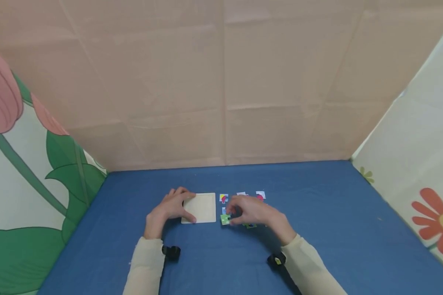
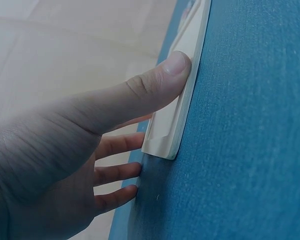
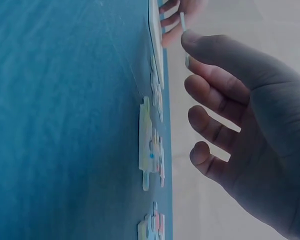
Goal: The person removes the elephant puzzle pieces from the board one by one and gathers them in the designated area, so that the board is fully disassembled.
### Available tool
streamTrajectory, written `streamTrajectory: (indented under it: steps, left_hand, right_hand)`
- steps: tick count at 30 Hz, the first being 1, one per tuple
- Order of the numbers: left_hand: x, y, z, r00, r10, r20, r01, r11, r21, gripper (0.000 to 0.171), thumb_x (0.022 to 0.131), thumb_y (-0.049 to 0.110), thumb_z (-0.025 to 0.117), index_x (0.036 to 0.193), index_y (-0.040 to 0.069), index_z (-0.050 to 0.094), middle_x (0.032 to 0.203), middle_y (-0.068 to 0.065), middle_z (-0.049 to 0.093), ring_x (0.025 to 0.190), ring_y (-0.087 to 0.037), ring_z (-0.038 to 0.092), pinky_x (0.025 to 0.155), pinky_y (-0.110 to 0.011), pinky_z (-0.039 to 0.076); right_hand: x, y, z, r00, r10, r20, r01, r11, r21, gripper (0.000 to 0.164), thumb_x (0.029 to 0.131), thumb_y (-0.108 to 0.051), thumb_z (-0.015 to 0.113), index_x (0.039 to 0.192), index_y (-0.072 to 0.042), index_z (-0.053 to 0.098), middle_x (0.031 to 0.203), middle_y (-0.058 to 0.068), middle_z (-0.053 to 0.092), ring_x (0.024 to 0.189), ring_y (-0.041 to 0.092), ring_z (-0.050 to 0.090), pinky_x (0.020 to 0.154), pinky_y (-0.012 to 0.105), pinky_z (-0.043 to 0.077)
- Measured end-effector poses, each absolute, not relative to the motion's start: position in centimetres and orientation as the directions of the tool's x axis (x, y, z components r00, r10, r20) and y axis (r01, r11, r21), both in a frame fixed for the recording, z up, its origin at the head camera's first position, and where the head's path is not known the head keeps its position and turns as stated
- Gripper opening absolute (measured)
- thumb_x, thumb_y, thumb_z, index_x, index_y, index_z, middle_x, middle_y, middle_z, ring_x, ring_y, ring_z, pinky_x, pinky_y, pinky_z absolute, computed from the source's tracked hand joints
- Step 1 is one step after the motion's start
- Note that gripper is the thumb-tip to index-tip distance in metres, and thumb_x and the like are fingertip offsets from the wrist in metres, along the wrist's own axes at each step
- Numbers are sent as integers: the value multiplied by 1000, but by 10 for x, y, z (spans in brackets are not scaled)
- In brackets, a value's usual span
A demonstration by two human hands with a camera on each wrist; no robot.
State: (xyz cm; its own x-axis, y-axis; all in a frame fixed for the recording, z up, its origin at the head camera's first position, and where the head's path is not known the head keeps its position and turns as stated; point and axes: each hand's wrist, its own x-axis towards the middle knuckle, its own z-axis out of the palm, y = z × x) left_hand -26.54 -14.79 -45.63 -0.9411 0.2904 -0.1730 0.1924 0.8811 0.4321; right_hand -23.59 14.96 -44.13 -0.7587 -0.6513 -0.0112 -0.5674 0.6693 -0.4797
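A pale wooden puzzle tray (image 1: 203, 209), square with a raised rim, lies flat on the blue cloth. My left hand (image 1: 171, 207) holds its left side, the thumb (image 2: 175, 65) on the near rim and the index finger towards the far rim. My right hand (image 1: 254, 211) is just right of the tray, above several puzzle pieces. Between its thumb and index finger it pinches a thin puzzle piece (image 3: 183, 21), seen edge-on in the right wrist view; in the head view a green piece (image 1: 225, 219) shows at those fingertips.
Loose puzzle pieces lie right of the tray, among them a yellow and pink one (image 1: 223, 198) and a white and pink one (image 1: 260, 195). The right hand partly hides others. Blue cloth (image 1: 317, 229) covers the table, with a beige sheet (image 1: 221, 102) behind.
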Motion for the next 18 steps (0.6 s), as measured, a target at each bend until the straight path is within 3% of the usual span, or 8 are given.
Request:
streamTrajectory:
  steps: [7,18]
  left_hand:
    - [-266,-148,-457,-939,298,-174,197,877,437,94,61,51,91,143,24,55,142,-4,48,126,-27,40,106,-54,37]
    - [-266,-149,-458,-937,298,-183,196,881,431,93,63,51,91,144,25,53,143,-4,46,126,-27,39,106,-54,37]
  right_hand:
    - [-236,153,-443,-719,-694,-29,-598,639,-484,21,82,-30,81,99,-23,71,87,-7,61,77,8,55,68,22,46]
    - [-236,152,-447,-736,-670,-101,-563,687,-459,21,78,-27,85,94,-22,71,75,-9,57,68,4,50,63,22,43]
